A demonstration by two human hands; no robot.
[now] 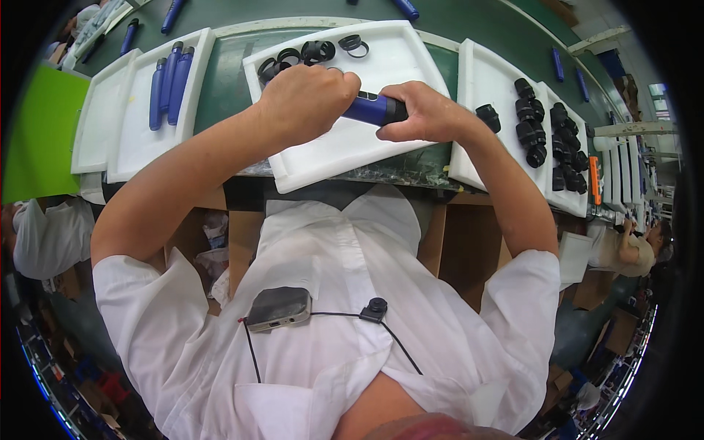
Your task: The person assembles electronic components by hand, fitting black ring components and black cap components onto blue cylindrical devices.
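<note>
A blue flashlight (365, 109) with a black end is held sideways in front of me, above a white foam tray (312, 165). My left hand (312, 97) is closed in a fist around its left end, which the fingers hide. On the black right end, my right hand (424, 111) grips with the thumb below and the fingers above. A dark patch shows on the upper side of the blue body. Several black rings (317, 51) lie at the far side of the tray, just beyond my left hand.
To the left, blue tubes (171, 86) rest in another white tray (202, 66). Two trays on the right hold rows of black ribbed parts (531, 132). Behind runs a green work surface (290, 11) with scattered blue tubes. A lime-green panel (40, 132) stands at far left.
</note>
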